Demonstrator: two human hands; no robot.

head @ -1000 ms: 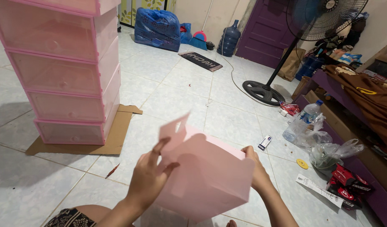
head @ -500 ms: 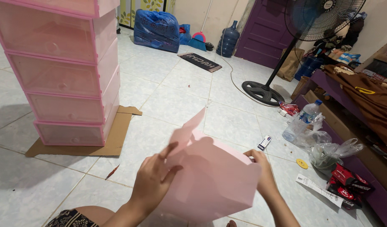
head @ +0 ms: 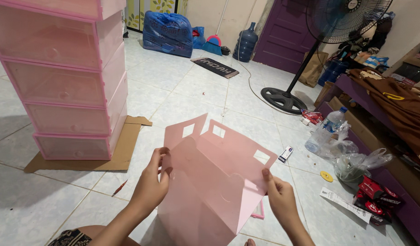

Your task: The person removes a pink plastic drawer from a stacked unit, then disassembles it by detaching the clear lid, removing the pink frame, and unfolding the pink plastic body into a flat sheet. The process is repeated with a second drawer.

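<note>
Above the tiled floor [head: 191,98], one pink folded panel [head: 210,182], two hands, left hand [head: 150,184], right hand [head: 278,198], each grip clamped on its edges

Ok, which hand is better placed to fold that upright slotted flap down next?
Probably the left hand: it grips the pink plastic sheet just below the raised flap. The right hand pinches the opposite edge, farther from that flap, and can steady the sheet.

- The drawer stack [head: 64,77] stands on cardboard [head: 123,148] at the floor's left.
- The fan [head: 305,59] stands behind, right.
- A bottle [head: 326,130] and bags [head: 356,164] lie along the right edge.
</note>
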